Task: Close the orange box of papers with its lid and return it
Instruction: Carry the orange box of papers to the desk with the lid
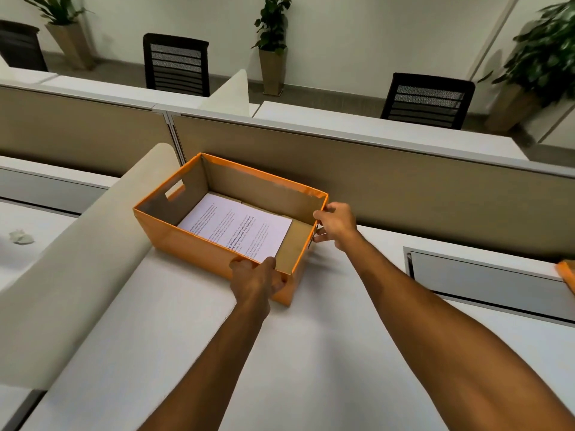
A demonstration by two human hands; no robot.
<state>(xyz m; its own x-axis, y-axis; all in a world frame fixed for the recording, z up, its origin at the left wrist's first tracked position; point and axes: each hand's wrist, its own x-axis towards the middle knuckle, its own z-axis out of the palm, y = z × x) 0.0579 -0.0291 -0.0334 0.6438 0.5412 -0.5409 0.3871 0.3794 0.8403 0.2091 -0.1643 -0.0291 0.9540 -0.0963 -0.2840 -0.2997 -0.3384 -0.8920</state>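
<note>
An orange box (186, 247) stands open on the white desk, against the beige partition. Printed papers (236, 227) lie flat on its bottom. My left hand (256, 279) grips the near long wall close to the near right corner, thumb over the rim. My right hand (334, 225) holds the right end wall at its far corner, fingers around the handle area. An orange piece (567, 272), likely the lid, shows only partly at the right frame edge on the desk.
A curved cream side divider (77, 259) rises left of the box. The beige partition (404, 181) runs behind it. A grey cable flap (485, 275) sits in the desk at right. Crumpled paper (20, 237) lies on the neighbouring desk. Chairs and plants stand beyond.
</note>
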